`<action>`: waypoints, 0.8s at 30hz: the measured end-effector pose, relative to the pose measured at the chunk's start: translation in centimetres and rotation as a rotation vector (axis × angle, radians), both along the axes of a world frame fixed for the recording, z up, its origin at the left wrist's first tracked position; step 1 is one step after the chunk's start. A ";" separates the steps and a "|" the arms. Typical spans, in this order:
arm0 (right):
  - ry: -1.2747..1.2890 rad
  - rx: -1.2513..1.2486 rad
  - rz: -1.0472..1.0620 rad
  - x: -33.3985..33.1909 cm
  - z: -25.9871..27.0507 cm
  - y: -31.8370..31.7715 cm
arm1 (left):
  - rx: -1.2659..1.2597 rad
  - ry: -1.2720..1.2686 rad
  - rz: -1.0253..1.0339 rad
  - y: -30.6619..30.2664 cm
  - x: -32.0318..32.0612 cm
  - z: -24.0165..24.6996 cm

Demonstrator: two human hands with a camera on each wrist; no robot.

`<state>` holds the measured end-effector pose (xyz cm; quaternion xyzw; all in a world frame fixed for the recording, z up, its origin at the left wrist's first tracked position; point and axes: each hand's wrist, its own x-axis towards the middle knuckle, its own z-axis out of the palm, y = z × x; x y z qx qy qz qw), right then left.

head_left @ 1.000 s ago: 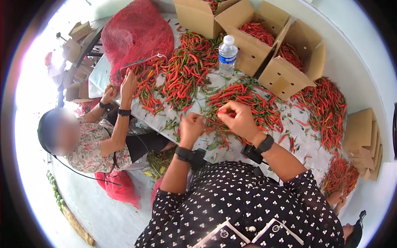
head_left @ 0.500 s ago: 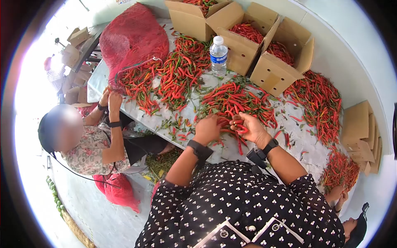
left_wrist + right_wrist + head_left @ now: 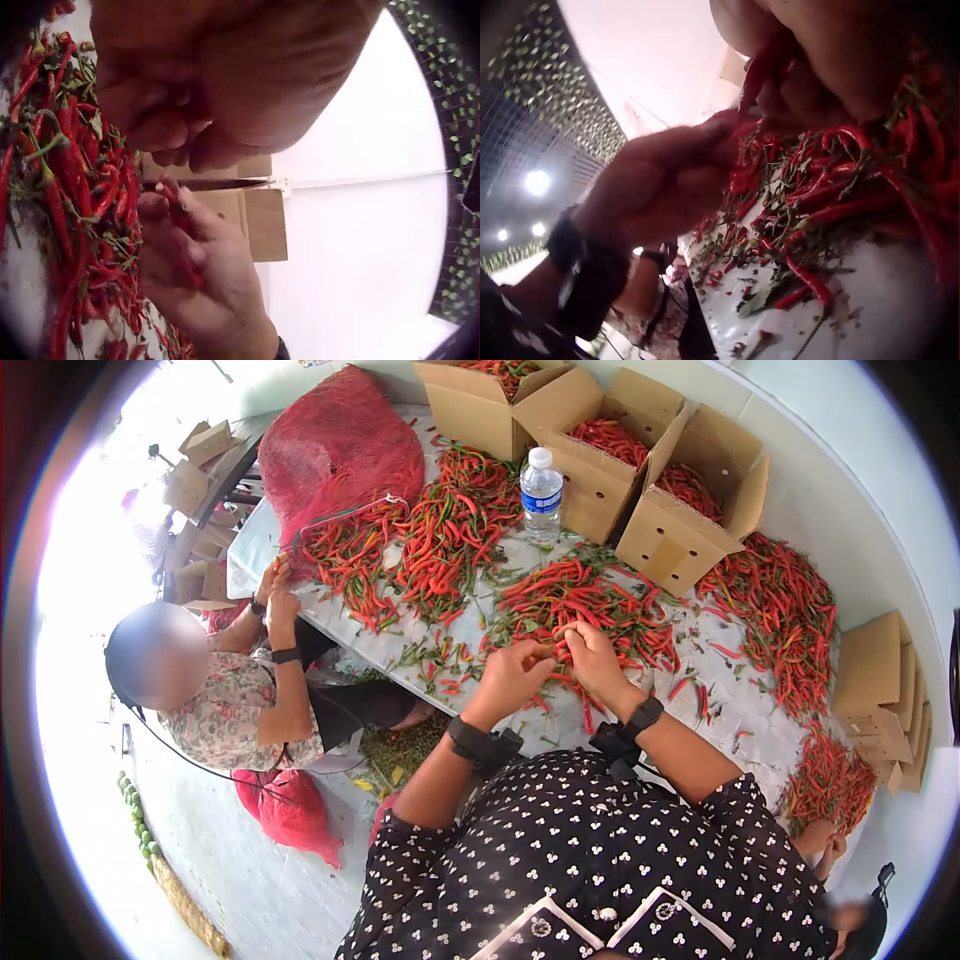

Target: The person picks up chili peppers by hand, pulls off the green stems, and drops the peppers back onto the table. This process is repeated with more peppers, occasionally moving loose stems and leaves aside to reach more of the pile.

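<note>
My left hand (image 3: pixel 512 678) and right hand (image 3: pixel 597 665) meet over the near edge of a heap of red chili peppers (image 3: pixel 625 622). In the right wrist view the right hand's curled fingers hold a glossy red chili pepper (image 3: pixel 762 67). The left wrist view shows red chili (image 3: pixel 180 217) lying across the right palm and fingers. The left hand's fingers are curled together close to the right fingertips, and a bit of red shows between them; most of what it pinches is hidden. Loose chilies with green stems lie just below both hands.
A water bottle (image 3: pixel 541 495) stands behind the heap, before cardboard boxes (image 3: pixel 668 555) of chilies. More chili piles (image 3: pixel 445 550) and a red mesh bag (image 3: pixel 345 455) lie to the left. Another person (image 3: pixel 245 690) sits at the table's left side. Stems and leaves litter the white tabletop (image 3: pixel 755 710).
The hands were apart with the left pinching a thin stem, then moved down to the heap, where the right held chilies in open view. Now their fingertips come together slightly higher.
</note>
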<state>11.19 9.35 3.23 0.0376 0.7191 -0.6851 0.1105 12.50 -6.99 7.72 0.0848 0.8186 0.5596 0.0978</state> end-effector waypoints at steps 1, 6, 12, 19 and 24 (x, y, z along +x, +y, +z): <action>0.002 -0.002 0.003 0.0 0.0 -0.4 | -0.035 -0.052 -0.026 0.3 0.2 0.4; 0.172 0.232 -0.028 -0.2 1.3 -1.7 | -0.107 0.078 0.014 0.9 0.2 -0.2; -0.254 -0.267 -0.103 -0.7 1.7 -2.0 | -0.200 0.432 0.079 1.0 0.1 -1.5; -0.537 -0.561 0.026 -1.5 1.9 0.1 | -0.071 0.356 0.061 -0.2 0.1 -0.2; -0.510 -0.428 -0.018 -1.0 2.1 -1.5 | -0.156 0.486 -0.019 0.3 0.0 -0.3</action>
